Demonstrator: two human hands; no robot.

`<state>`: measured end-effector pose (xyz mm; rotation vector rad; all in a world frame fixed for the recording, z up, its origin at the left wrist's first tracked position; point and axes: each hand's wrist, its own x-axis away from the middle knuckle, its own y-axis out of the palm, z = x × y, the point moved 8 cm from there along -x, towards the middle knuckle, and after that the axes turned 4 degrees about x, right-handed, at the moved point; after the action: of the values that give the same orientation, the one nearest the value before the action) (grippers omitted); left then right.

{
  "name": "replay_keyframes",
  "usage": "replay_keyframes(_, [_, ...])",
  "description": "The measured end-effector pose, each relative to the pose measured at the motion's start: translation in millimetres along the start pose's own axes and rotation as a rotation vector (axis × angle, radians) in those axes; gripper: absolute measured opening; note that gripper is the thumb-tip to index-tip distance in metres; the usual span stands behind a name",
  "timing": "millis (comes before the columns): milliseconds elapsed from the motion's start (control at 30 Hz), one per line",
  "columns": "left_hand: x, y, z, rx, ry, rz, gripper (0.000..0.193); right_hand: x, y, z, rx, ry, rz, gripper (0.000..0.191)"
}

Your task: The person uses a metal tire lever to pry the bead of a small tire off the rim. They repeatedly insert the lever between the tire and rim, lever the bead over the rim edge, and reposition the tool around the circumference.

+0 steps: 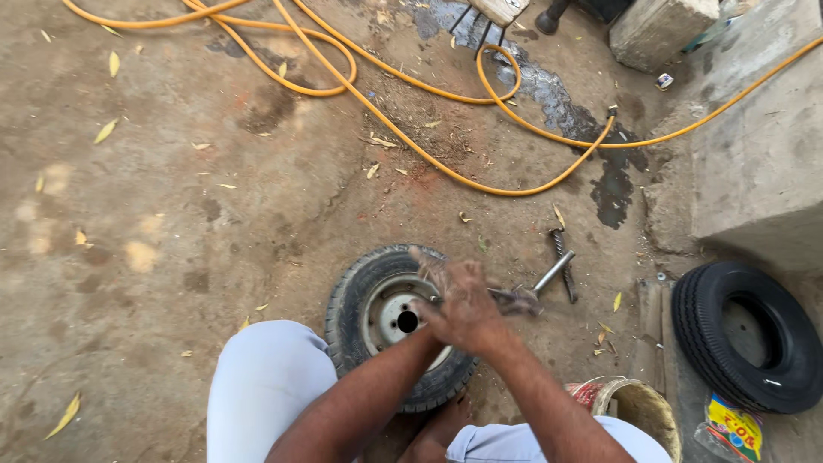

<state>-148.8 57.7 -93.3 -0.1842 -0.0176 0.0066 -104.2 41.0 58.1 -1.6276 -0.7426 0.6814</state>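
Observation:
A small black tyre [353, 291] on a pale metal rim [383, 319] lies flat on the dirt between my knees. My right hand [467, 296] is over the rim's right side, blurred, closed on a metal tool [553, 273] whose shaft sticks out to the right. My left hand [431, 317] meets it from the left and is mostly hidden under it, so its grip is unclear. A ribbed steel bar [557, 244] lies on the ground, crossing the tool's far end.
A yellow hose [403, 137] loops across the ground beyond the tyre, past a dark wet patch [613, 184]. A larger black tyre [746, 334] lies at the right under a concrete block [754, 163]. A worn bucket [639, 407] and a yellow packet [733, 426] are at my right knee.

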Motion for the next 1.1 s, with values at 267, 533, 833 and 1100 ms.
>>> replay_keyframes(267, [-35,-20,-30,0.020,-0.119,0.108,0.032,33,-39,47,-0.357,0.771,-0.497,0.069])
replay_keyframes(533, [-28,7,-34,0.283,0.002,-0.096,0.026,-4,-56,51,0.321,-0.031,0.085,0.027])
replay_keyframes(833, [-28,-11,-21,0.224,-0.129,-0.089,0.025,29,-67,84,-0.054,0.574,-0.183,0.031])
replay_keyframes(1100, [-19,15,-5,0.177,0.150,-0.222,0.025,27,-38,67,0.161,0.403,-0.405,0.034])
